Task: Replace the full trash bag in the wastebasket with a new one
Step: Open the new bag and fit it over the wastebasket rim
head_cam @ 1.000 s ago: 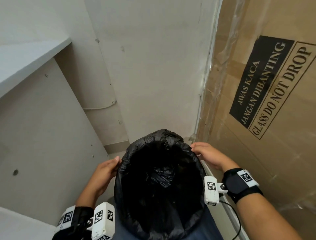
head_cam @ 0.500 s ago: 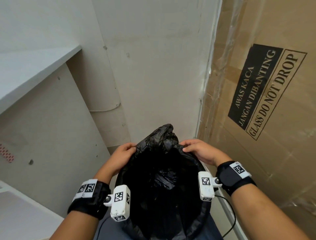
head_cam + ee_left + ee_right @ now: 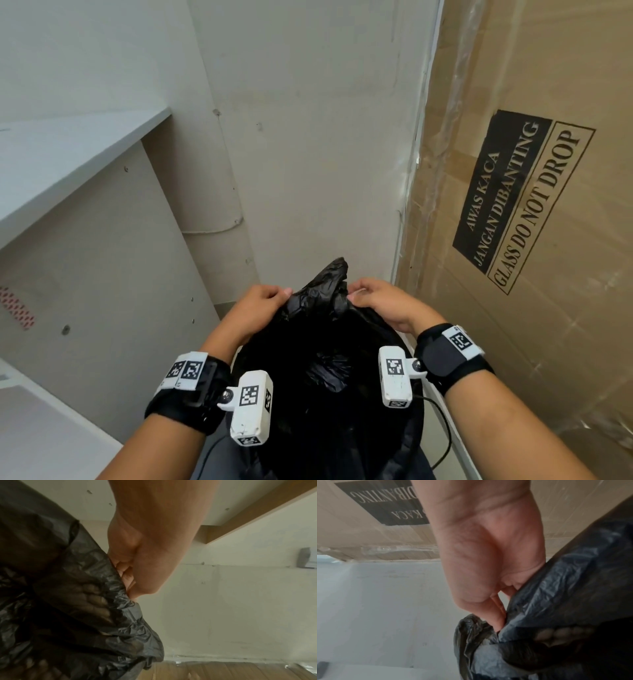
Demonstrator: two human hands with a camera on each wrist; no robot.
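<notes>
While our left hand (image 3: 255,310) and right hand (image 3: 380,303) both pinch the far edge of the black trash bag (image 3: 325,294), we judge the step to be gathering its mouth, and the way to do it well is to draw the two grips toward each other evenly. From the left wrist we see our fingers (image 3: 126,574) curled tight onto the crinkled plastic (image 3: 109,601); from the right wrist our fingers (image 3: 496,609) clamp a fold of the same thin film (image 3: 539,601), with fingers showing faintly through it. Neither hand is loose; each grasps the bag.

We should keep the pinches on bunched plastic, not on a single layer, since this film looks thin and could tear under a sharp pull. We should lift straight up, not toward ourselves, so the sides slide free together.

Between our hands a peak of bunched plastic stands up, touching both sets of fingertips. Below and toward us the bag's open mouth spreads wide and dark, with a crumpled black lump (image 3: 329,371) lying inside. We cannot make out the wastebasket itself under the plastic.

Outward, a pale wall (image 3: 308,137) faces us, a shelf (image 3: 68,161) juts at our left, and a cardboard box (image 3: 534,205) marked glass stands just beside the bag on our right.
</notes>
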